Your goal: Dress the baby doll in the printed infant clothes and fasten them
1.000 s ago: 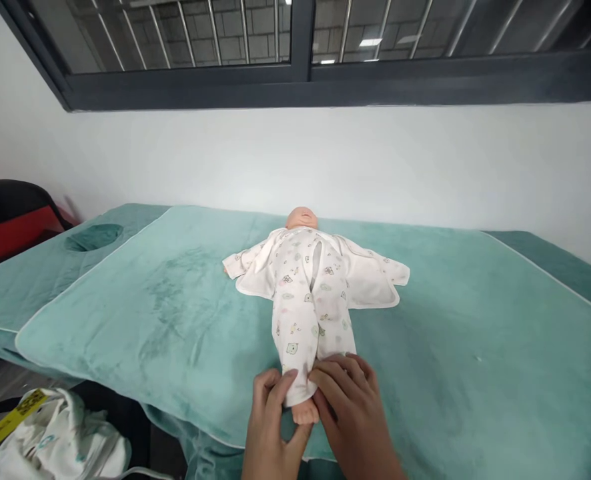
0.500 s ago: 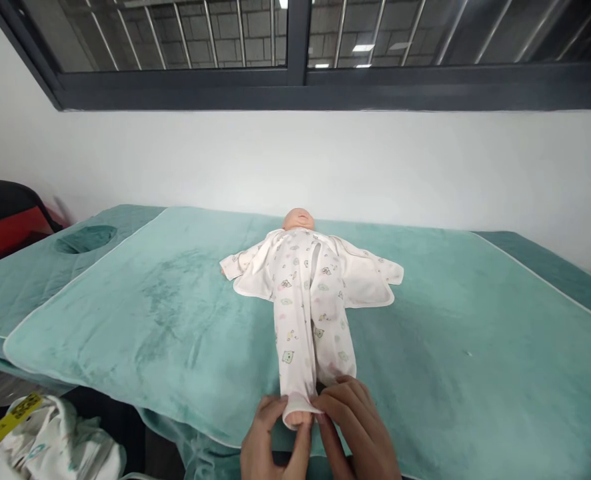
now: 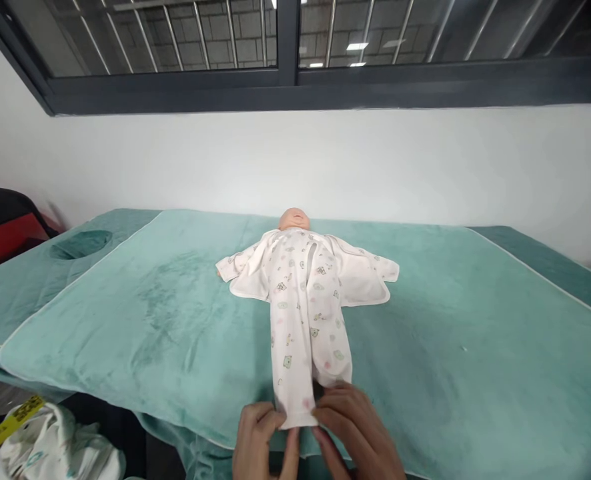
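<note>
A baby doll (image 3: 294,219) lies on its back, head toward the wall, arms spread out. It wears a white printed baby outfit (image 3: 295,333) whose side flaps lie spread open at the chest. My left hand (image 3: 261,437) pinches the left corner of the trouser cuff at the near end of one leg. My right hand (image 3: 353,427) grips the right corner of the same cuff between thumb and fingers. The cuff is drawn flat between them, and the doll's foot is hidden under it. The other leg's end is partly behind my right hand.
A teal plush cover (image 3: 440,360) lies over the bed, with a round hole (image 3: 81,244) at the left. Crumpled white printed cloth (image 3: 55,447) and a yellow tag (image 3: 8,427) are at the lower left. A red and black object (image 3: 8,230) stands at the left, near the wall.
The trouser cuff has come down over the foot, whose toes showed before. Both hands keep hold of its edge, the left one slightly farther left. The view has shifted slightly.
</note>
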A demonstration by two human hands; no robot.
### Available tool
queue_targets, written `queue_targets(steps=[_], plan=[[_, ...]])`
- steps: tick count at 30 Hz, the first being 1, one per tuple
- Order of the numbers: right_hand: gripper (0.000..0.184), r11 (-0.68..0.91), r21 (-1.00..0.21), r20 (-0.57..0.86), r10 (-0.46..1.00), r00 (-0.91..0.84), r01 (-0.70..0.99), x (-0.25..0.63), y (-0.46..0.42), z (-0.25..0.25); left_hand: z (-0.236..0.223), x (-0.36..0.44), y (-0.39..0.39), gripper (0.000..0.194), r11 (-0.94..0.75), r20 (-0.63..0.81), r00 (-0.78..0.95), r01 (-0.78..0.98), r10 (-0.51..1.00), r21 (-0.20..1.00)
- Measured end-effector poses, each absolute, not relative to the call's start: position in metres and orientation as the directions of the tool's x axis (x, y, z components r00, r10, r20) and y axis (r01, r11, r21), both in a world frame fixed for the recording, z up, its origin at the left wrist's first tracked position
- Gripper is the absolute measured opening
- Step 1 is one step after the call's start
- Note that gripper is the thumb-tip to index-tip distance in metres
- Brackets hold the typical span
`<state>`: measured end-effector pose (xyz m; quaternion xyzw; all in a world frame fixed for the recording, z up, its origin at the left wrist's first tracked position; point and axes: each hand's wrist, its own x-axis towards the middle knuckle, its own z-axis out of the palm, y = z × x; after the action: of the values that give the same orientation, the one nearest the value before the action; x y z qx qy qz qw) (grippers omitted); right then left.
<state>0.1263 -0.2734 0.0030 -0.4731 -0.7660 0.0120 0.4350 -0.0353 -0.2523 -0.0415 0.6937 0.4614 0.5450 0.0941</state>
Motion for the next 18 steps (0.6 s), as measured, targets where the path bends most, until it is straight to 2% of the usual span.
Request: queue_targets(steps=[4, 7, 10, 14, 18], plan=[[0.026, 0.323, -0.497, 0.592, 0.805, 0.042, 0.805, 0.151, -0.282, -0.013, -0.048, -0.027, -0.253, 0.023, -0.547, 0.715, -0.01, 0.636, 0.699, 0.544], [0.032, 0.205, -0.485, 0.538, 0.836, 0.105, 0.85, 0.158, -0.285, -0.032, -0.041, -0.02, -0.253, 0.029, -0.579, 0.754, 0.048, 0.672, 0.655, 0.461], [0.028, 0.178, -0.494, 0.519, 0.846, 0.124, 0.851, 0.156, -0.279, -0.04, -0.027, -0.013, -0.247, 0.031, -0.648, 0.74, 0.204, 0.661, 0.64, 0.378], [0.013, 0.23, -0.584, 0.521, 0.842, 0.142, 0.778, 0.152, -0.267, -0.026, -0.005, -0.007, -0.232, 0.033, -0.727, 0.685, 0.413, 0.639, 0.6, 0.251], [0.012, 0.308, -0.626, 0.549, 0.826, 0.124, 0.717, 0.156, -0.274, -0.003, 0.011, 0.0, -0.224, 0.027, -0.755, 0.685, 0.435, 0.602, 0.584, 0.261]])
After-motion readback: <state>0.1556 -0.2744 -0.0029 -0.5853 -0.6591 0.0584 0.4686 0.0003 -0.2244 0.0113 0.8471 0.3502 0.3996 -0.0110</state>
